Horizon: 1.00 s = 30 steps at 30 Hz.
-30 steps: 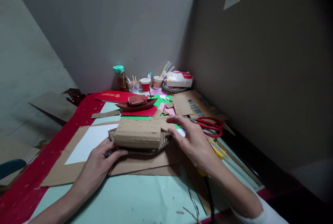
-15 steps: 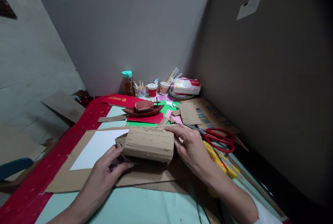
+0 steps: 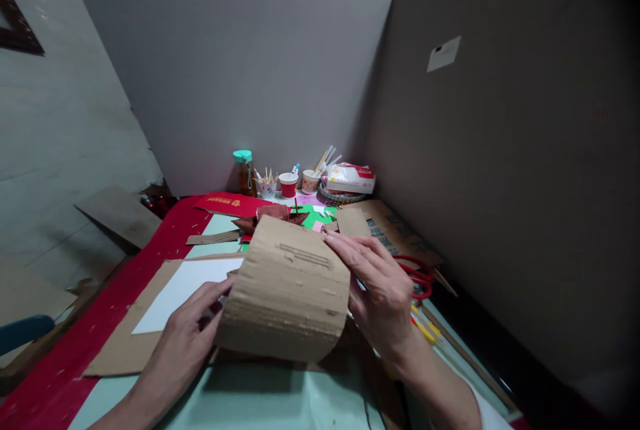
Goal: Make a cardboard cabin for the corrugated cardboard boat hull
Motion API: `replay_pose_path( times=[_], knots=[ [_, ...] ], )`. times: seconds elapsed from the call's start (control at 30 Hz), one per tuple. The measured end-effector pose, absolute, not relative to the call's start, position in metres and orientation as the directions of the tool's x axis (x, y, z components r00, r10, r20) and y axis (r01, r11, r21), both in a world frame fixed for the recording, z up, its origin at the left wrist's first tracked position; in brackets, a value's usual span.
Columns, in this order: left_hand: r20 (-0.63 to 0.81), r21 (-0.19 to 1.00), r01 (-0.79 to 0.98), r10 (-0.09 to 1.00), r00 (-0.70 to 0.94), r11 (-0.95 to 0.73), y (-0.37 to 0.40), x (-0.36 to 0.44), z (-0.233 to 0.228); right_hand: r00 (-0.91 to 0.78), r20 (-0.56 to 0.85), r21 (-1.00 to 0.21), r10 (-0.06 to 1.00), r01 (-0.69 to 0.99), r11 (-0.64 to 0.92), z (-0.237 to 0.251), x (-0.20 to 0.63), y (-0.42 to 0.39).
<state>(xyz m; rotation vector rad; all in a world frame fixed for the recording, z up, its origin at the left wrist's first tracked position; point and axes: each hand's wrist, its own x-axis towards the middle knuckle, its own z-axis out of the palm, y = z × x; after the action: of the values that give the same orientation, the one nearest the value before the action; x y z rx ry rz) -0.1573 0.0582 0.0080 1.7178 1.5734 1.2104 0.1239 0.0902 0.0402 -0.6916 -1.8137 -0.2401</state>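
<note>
the curved cardboard piece (image 3: 290, 290) you're holding is brown corrugated board, bent into an arch with its ribbed outer face turned up toward you. it sits tilted, raised above the flat cardboard on the table, and a short row of slit marks shows near its upper edge.

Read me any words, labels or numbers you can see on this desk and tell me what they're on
Nothing reads clearly.
Red folder: gold print, too small to read.
Cardboard sheet: blue characters, blurred.
Packet: red and white, print too small.
Wall label: dark mark, unreadable.
Curved cardboard held between left hand and right hand: slits only, no text.
</note>
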Motion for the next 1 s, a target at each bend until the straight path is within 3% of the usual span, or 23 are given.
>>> replay_pose_path(
  times=[0.1, 0.2, 0.23, 0.3, 0.33, 0.43, 0.53, 0.6, 0.67, 0.77, 0.87, 1.0],
  knots=[
    [0.331, 0.847, 0.488, 0.927, -0.177, -0.21, 0.05, -0.161, 0.024, -0.226, 0.941, -0.088, 0.252, 0.555, 0.827, 0.047, 0.128, 0.076],
    [0.263, 0.94, 0.284, 0.934, -0.242, -0.191, 0.031, -0.152, 0.043, -0.305, 0.936, 0.009, 0.175, 0.52, 0.854, 0.051, 0.128, 0.06],
    [0.234, 0.959, 0.21, 0.952, -0.197, -0.193, 0.023, -0.146, 0.049, -0.347, 0.926, 0.052, 0.147, 0.505, 0.861, 0.051, 0.126, 0.054],
    [0.1, 0.982, -0.154, 0.994, -0.052, -0.107, 0.007, -0.129, 0.06, -0.418, 0.901, 0.102, 0.119, 0.47, 0.877, 0.051, 0.123, 0.041],
    [0.054, 0.973, -0.223, 0.998, 0.01, -0.051, 0.0, -0.121, 0.064, -0.432, 0.893, 0.096, 0.124, 0.452, 0.887, 0.05, 0.121, 0.035],
    [-0.042, 0.953, -0.295, 0.992, 0.118, 0.075, -0.013, -0.105, 0.072, -0.344, 0.915, -0.041, 0.212, 0.442, 0.896, 0.051, 0.121, 0.016],
    [-0.082, 0.948, -0.299, 0.991, 0.109, 0.112, -0.022, -0.101, 0.07, -0.099, 0.884, -0.374, 0.457, 0.435, 0.819, 0.059, 0.125, -0.002],
    [-0.108, 0.95, -0.284, 0.989, 0.1, 0.132, -0.028, -0.1, 0.065, -0.009, 0.712, -0.663, 0.702, 0.32, 0.676, 0.066, 0.128, -0.012],
    [-0.135, 0.949, -0.268, 0.983, 0.126, 0.165, -0.035, -0.098, 0.06, -0.075, 0.482, -0.848, 0.873, 0.211, 0.486, 0.07, 0.128, -0.019],
    [-0.15, 0.947, -0.261, 0.977, 0.151, 0.186, -0.047, -0.092, 0.052, -0.183, 0.343, -0.909, 0.921, 0.181, 0.375, 0.065, 0.123, -0.024],
    [-0.193, 0.935, -0.282, 0.976, 0.1, 0.214, -0.063, -0.085, 0.044, -0.129, 0.391, -0.889, 0.911, 0.204, 0.411, 0.052, 0.116, -0.026],
    [-0.398, 0.856, -0.346, 0.917, 0.032, 0.384, -0.087, -0.077, 0.03, -0.068, 0.46, -0.85, 0.885, 0.253, 0.461, 0.039, 0.107, -0.03]
  ],
)
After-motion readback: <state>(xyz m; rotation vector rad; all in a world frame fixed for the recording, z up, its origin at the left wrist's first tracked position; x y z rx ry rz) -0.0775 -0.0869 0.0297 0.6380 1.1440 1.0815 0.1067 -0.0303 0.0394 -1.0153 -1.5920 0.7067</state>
